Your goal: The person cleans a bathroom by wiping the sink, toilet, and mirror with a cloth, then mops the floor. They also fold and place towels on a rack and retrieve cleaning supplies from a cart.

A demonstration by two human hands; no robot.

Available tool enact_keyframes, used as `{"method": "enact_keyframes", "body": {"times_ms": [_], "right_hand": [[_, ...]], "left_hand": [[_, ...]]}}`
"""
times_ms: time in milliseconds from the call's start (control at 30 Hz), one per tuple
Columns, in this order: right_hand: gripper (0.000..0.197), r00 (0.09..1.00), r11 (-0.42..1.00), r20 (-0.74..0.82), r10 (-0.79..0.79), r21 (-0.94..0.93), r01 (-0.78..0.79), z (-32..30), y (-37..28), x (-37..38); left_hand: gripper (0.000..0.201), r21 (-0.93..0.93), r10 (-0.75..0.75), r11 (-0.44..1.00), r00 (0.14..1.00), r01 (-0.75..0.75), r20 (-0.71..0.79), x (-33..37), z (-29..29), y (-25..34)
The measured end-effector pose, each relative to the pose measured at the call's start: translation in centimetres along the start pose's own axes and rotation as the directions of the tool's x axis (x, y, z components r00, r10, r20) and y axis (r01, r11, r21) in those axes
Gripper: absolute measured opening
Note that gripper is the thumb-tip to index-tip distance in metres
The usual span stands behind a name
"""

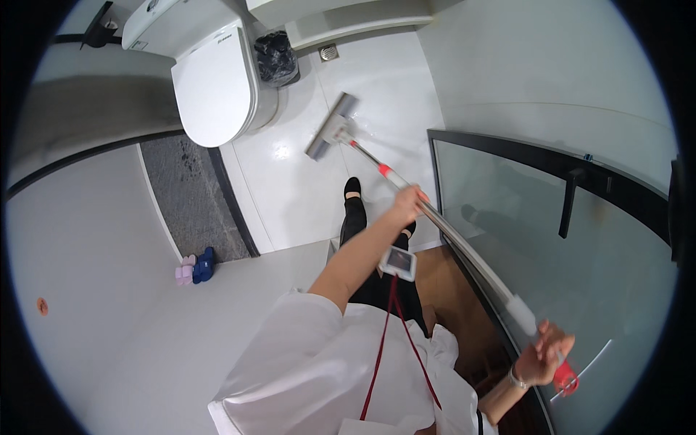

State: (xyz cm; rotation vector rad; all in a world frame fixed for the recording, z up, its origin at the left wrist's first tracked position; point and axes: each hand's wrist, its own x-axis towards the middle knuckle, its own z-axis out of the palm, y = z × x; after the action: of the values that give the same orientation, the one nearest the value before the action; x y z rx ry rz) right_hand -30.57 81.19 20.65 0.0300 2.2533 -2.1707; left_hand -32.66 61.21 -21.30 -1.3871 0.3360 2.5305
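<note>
Both of my hands are closed around the long pole of a mop [464,246], which slants from the lower right up to the middle of the floor. My left hand [410,203] grips it partway down, near a red and white collar. Up by the red-tipped end, my right hand [542,355] is wrapped round the handle, with a band on its wrist. The flat grey mop head [332,127], slightly blurred, rests on the white tiled floor [290,196]. Wet-looking shine shows on the tiles near it.
A white toilet [214,90] stands at far left, beside a black-lined bin [277,58]. A floor drain [328,52] lies under the cabinet. Right of me is a black-framed glass door [536,217]. Slippers [196,268] sit near the grey stone floor [192,196]. A badge [398,263] hangs before me.
</note>
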Motion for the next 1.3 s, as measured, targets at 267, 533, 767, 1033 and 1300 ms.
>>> {"method": "enact_keyframes", "body": {"times_ms": [267, 533, 767, 1033, 1300], "right_hand": [[0.021, 0.984, 0.991, -0.171, 0.038, 0.131, -0.015, -9.2, 2.4, -7.0], [0.018, 0.950, 0.948, -0.216, 0.227, 0.273, -0.165, 5.2, 18.3, -3.4], [0.015, 0.992, 0.987, 0.027, 0.120, 0.108, -0.123, 5.2, 21.7, -5.6], [0.023, 0.978, 0.976, -0.069, 0.199, -0.076, -0.204, -16.7, 7.0, -15.8], [0.031, 0.994, 0.977, 0.050, 0.099, -0.196, -0.087, -24.5, -0.3, -12.0]], "left_hand": [[0.005, 0.037, -0.228, 0.973, 0.973, 0.229, -0.034, 0.1, 6.4, -3.9], [0.014, 0.469, 0.354, 0.854, 0.912, -0.225, -0.207, 9.9, 5.1, 13.0], [0.018, 0.510, 0.343, 0.841, 0.909, -0.183, -0.239, 10.9, 0.5, 11.4], [0.021, 0.409, -0.002, 0.911, 0.994, 0.047, -0.110, -2.6, -1.1, -18.0], [0.014, -0.280, -0.160, 0.951, 0.984, 0.131, -0.082, -6.0, 2.0, -23.4]]}}
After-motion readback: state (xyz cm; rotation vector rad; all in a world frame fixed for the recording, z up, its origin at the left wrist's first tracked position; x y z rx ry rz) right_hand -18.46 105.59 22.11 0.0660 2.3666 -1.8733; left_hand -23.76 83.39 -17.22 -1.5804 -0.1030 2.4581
